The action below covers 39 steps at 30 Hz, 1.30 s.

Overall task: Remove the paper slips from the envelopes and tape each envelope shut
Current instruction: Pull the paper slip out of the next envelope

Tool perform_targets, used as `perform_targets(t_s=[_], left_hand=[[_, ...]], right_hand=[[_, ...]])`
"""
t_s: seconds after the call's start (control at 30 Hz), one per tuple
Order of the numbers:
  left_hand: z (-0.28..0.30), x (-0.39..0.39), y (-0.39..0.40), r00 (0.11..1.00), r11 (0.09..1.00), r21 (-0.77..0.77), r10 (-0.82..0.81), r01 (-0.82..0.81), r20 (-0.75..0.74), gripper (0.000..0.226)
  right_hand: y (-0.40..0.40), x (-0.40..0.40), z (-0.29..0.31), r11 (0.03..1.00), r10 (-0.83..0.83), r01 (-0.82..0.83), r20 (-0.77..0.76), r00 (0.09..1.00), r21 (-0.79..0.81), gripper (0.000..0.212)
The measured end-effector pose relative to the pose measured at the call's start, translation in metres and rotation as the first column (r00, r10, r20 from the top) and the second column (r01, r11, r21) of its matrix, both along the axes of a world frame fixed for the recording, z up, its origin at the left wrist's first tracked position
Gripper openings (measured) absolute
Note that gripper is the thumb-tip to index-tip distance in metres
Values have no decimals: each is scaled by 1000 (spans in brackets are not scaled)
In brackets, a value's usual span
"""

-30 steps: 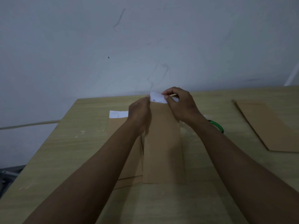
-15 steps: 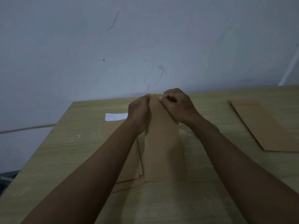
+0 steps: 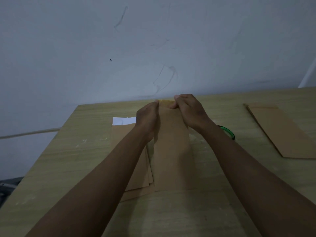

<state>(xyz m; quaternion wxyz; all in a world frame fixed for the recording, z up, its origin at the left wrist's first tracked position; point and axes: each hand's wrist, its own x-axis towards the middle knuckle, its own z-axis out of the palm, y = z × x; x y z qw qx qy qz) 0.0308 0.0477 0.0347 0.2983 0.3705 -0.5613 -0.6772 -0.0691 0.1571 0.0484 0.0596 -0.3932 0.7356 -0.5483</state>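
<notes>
green tape roll (image 3: 228, 132) half hidden; slip (image 3: 124, 120) partly covered

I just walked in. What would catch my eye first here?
Two hands, the left hand and right hand, pinch the far end of a brown envelope mid-table. Left of it a white paper slip pokes from an envelope stack. Another brown envelope pile lies far right.
</notes>
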Motion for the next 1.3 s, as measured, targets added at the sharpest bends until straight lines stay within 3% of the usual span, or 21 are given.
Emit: perform_targets(t_s=[0.07, 0.17, 0.27, 0.33, 0.43, 0.57, 0.7, 0.87, 1.0, 1.1, 1.17, 1.23, 1.3], left_hand=[[-1, 0, 0, 1000, 1000, -24, 0, 0, 7, 35], [-4, 0, -1, 1000, 1000, -8, 16, -16, 0, 35], [-6, 1, -3, 1000, 1000, 25, 19, -19, 2, 27], [-8, 2, -5, 1000, 999, 42, 3, -4, 14, 27], [-9, 3, -3, 999, 995, 87, -49, 50, -5, 25], [-5, 4, 0, 994, 980, 167, -114, 112, -2, 39], [-12, -1, 4, 996, 998, 36, -58, 56, 64, 17], [-19, -5, 16, 997, 1000, -16, 0, 1, 80, 17], [-28, -10, 24, 993, 995, -86, 52, -43, 104, 14], [-38, -10, 21, 991, 991, -130, 60, -44, 122, 6], [-41, -9, 19, 985, 986, -159, 69, -44, 156, 10], [-44, -7, 19, 977, 955, -296, 87, -26, 196, 14], [-45, -3, 23, 961, 856, -512, 86, 65, 265, 16]], right_hand=[[-1, -1, -2, 996, 19, -18, -17, 1000, 91, 36], [0, -4, -9, 989, 41, -31, -67, 997, 144, 11], [6, -13, -20, 997, 56, -54, -40, 998, 51, 48], [8, -16, -27, 999, 49, -49, 46, 998, 0, 58], [6, -19, -36, 998, 29, -23, 107, 994, -57, 43], [7, -17, -40, 998, 5, 2, 95, 996, -67, 20], [8, -14, -45, 1000, -3, 5, 103, 995, -25, 10], [7, -9, -43, 998, -47, 54, 182, 982, -30, 6], [6, -6, -46, 989, -142, 145, 201, 969, 2, 19], [12, -7, -51, 985, -173, 171, 114, 978, 33, 9], [17, -7, -53, 982, -179, 178, 12, 984, 62, 18], [22, -8, -55, 979, -167, 173, -59, 984, 112, 27], [24, -10, -60, 966, -139, 160, -115, 984, 204, 31]])
